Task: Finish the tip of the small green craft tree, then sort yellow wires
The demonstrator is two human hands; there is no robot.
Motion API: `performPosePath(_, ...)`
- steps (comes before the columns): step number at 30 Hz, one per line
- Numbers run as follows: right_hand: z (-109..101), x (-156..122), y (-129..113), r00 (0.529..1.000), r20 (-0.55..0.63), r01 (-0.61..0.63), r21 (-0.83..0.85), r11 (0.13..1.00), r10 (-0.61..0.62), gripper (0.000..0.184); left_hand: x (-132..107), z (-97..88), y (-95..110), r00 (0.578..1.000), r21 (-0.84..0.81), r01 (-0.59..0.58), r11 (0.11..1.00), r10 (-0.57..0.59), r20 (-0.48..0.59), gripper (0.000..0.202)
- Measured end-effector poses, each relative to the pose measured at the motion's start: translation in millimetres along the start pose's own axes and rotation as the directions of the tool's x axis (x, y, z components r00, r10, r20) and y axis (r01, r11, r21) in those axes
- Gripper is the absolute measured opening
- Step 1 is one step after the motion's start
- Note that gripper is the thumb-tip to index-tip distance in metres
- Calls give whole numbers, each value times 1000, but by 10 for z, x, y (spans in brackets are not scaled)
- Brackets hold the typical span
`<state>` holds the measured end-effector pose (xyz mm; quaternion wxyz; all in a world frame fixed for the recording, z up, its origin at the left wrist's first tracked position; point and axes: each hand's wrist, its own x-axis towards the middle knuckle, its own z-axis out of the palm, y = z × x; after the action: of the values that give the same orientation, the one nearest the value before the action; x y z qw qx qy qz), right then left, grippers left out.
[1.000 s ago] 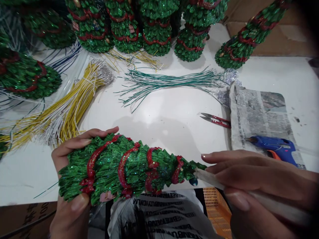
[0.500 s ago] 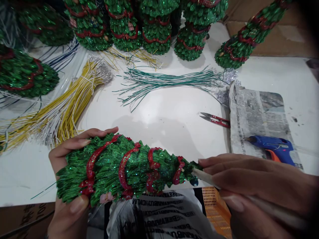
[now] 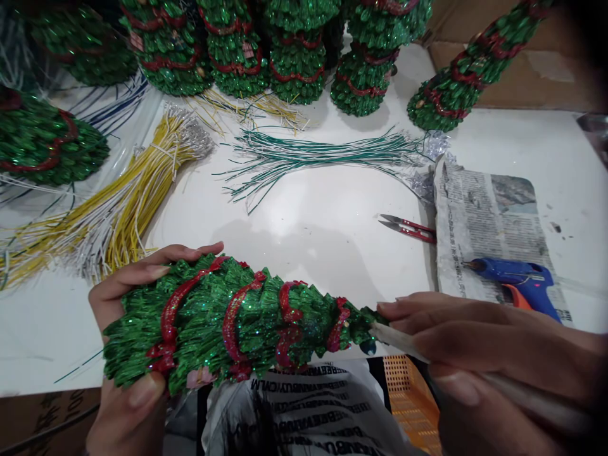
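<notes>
The tree (image 3: 237, 320) edged leftward in view between hands (image 3: 124, 405) (image 3: 489, 342), left clasping it, right pinching a stick (image 3: 398, 338).

Probably a workshop, wire bundles (image 3: 154, 171), glue gun (image 3: 517, 272)

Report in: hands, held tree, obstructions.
Left hand gripping tree by its wide end. Right hand holding stick, tip at tree's narrow end. Tree held sideways. Nothing seen blocking the stick's tip; glue gun on newspaper, beyond right hand.
</notes>
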<state>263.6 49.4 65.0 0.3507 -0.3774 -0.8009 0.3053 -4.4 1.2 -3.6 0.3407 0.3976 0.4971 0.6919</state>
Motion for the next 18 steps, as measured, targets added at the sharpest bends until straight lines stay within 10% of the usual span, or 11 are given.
performPosePath(18,127,70,-73,981,-92,-170,29,985,172,19,-3,-5,-18,999,42,-24,999,23,42,50)
